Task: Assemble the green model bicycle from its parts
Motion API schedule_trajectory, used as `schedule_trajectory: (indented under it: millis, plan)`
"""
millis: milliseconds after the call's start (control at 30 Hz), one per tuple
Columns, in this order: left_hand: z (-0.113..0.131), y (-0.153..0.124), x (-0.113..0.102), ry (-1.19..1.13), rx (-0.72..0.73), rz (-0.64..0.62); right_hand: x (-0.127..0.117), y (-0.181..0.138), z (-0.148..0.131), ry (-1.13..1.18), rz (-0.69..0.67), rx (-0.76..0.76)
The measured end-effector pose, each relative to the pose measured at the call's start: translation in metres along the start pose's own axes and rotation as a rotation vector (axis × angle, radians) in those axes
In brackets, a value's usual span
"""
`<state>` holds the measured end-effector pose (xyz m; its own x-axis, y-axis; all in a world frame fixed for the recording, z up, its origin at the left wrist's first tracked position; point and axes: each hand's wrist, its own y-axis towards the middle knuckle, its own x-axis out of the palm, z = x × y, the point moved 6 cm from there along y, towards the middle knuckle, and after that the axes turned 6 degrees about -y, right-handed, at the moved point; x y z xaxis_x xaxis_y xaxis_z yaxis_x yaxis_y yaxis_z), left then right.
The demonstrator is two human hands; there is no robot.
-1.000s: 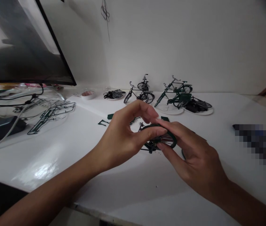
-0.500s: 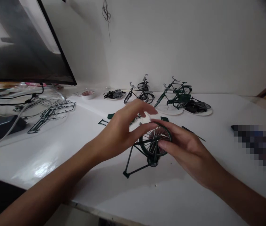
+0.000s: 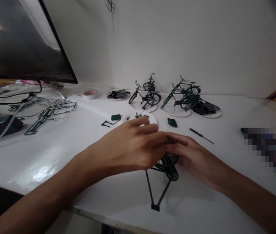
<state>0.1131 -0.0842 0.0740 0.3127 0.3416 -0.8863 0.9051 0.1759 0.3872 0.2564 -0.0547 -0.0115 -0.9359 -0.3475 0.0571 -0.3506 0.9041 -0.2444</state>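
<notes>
Knuckles up, left hand (image 3: 134, 146) seemingly curled at wheel (image 3: 164, 159).

Left hand (image 3: 135, 146) and right hand (image 3: 193, 151) meet at a spoked wheel (image 3: 163, 161).

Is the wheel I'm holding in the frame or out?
Seemingly in: the wheel overlaps the frame near the crank. Fastened or not, I cannot tell; your left hand hides the hub.
</notes>
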Motion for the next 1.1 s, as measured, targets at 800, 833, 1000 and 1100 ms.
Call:
schedule_trajectory:
  millis: [800,833,1000,1100]
  plan:
    - [0.002,0.000,-0.006,-0.231,-0.033,-0.084,0.003,-0.004,-0.005,-0.004,-0.120,0.101]
    - [-0.001,0.000,-0.005,-0.268,-0.052,-0.084,0.003,-0.004,-0.006,-0.018,-0.116,0.087]
    - [-0.009,-0.001,0.006,-0.377,-0.112,-0.044,-0.010,-0.004,0.002,-0.141,0.043,0.091]
    - [-0.010,-0.002,0.011,-0.398,-0.149,-0.021,-0.013,-0.004,0.004,-0.189,0.051,0.070]
